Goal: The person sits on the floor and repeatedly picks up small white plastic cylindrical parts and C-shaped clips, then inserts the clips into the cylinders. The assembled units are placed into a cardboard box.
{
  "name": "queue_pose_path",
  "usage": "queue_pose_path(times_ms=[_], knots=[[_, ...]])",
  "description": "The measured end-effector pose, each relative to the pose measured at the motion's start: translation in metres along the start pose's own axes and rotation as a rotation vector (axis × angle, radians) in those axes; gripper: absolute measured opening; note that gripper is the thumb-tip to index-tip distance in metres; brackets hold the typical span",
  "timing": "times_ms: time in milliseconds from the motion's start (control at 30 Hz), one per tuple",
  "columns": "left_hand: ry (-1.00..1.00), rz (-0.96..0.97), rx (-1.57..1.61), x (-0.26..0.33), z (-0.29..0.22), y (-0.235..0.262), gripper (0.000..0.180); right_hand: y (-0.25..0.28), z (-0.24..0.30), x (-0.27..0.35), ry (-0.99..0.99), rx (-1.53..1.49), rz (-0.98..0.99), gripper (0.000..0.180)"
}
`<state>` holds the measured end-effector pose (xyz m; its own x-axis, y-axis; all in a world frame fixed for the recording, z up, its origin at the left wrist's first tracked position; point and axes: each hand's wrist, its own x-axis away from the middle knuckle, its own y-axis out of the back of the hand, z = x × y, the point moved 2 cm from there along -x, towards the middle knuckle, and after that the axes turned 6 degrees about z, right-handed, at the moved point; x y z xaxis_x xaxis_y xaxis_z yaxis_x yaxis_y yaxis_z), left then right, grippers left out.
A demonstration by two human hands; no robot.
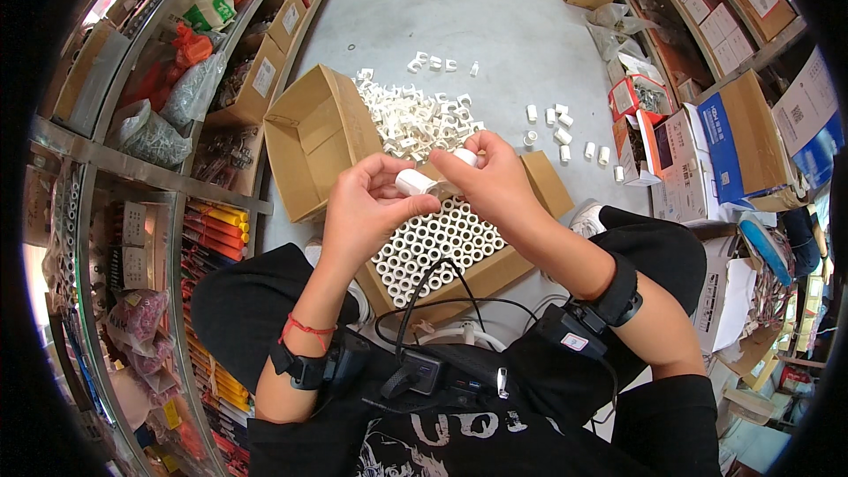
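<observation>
My left hand (pixel 369 208) grips a short white plastic pipe fitting (pixel 413 182) between thumb and fingers. My right hand (pixel 490 178) is closed around a second white fitting (pixel 465 157), its fingertips close to the left-hand piece. Both hands hover over an open cardboard box (pixel 481 272) on the floor, filled with white fittings (pixel 433 247) standing upright in tight rows. Beyond the box lies a loose heap of white fittings (pixel 415 117) on the grey floor.
The box's raised flap (pixel 314 137) stands at the left. Several single fittings (pixel 565 134) lie scattered on the floor at right. Shelves of stock (pixel 168 124) line the left side; cartons (pixel 733 137) crowd the right. Black cables (pixel 424 300) run over my lap.
</observation>
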<state>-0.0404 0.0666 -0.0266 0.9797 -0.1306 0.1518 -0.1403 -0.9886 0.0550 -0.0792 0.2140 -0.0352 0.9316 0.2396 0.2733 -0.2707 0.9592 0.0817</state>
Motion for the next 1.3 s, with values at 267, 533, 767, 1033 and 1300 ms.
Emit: queue_pose_path(times_ms=[267,533,767,1033,1300], knots=[[0.011,-0.002,-0.038,0.0007,-0.001,-0.0001,0.036,-0.0005,0.0005,0.0009,-0.043,-0.002,0.011,0.035],[-0.016,-0.007,0.002,-0.0001,0.0002,0.0009,0.037,-0.0005,-0.0007,0.0001,-0.006,-0.006,0.008,0.035],[-0.018,-0.003,0.018,0.0003,0.0011,0.0011,0.036,-0.0013,-0.0024,0.0004,-0.004,0.005,0.004,0.035],[0.041,0.017,-0.003,0.001,0.0026,0.0001,0.036,-0.0015,-0.0032,0.0011,-0.024,-0.001,0.011,0.035],[-0.05,-0.029,-0.037,0.0023,-0.0003,-0.0023,0.034,-0.0039,0.0041,0.007,-0.064,-0.081,0.05,0.033]])
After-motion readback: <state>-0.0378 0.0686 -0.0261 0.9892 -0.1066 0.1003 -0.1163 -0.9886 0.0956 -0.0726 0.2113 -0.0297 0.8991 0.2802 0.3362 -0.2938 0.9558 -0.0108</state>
